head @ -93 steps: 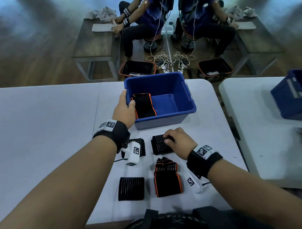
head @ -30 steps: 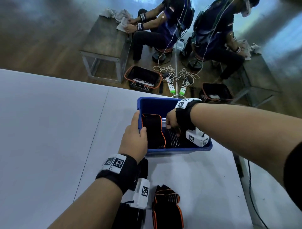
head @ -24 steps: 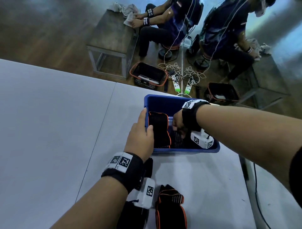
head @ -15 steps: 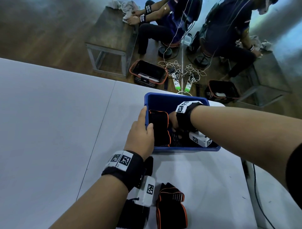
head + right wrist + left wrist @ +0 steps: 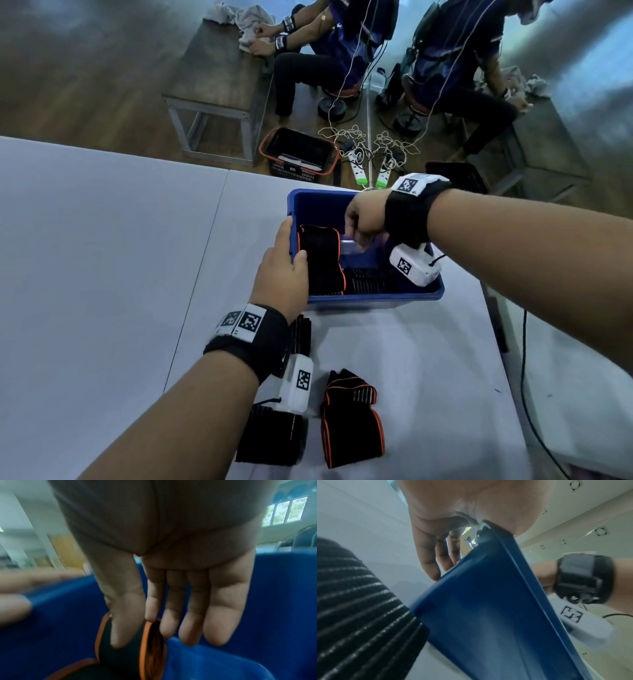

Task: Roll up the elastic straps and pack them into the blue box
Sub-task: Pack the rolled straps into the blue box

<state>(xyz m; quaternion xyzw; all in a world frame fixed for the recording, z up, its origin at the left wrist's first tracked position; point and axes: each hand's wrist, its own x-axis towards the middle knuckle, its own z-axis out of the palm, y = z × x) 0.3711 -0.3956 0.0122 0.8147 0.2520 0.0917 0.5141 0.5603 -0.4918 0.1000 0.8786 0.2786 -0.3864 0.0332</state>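
Nearest, on the white counter: one black ribbed rolled strap, partly under the left wrist camera; just beside it to the right, an orange-edged strap, loosely folded. A second ribbed roll lies beyond, under the left wrist, near the box's front wall.

Left hand: holds the near left corner of the blue box, thumb over the rim on the inside, fingers down the outer wall, as the left wrist view confirms.

Blue box, on the counter beyond the loose straps. Contents: one orange-trimmed rolled strap along the left wall; one black ribbed roll beside it at the front.

Right hand: above the box interior, fingers pointing down and relaxed, nothing gripped; in the right wrist view the thumb tip appears to touch the orange-trimmed roll, though blur leaves that unsure.

Farther off, on the floor: a black basket with orange rim, power strips, two seated persons at low benches.
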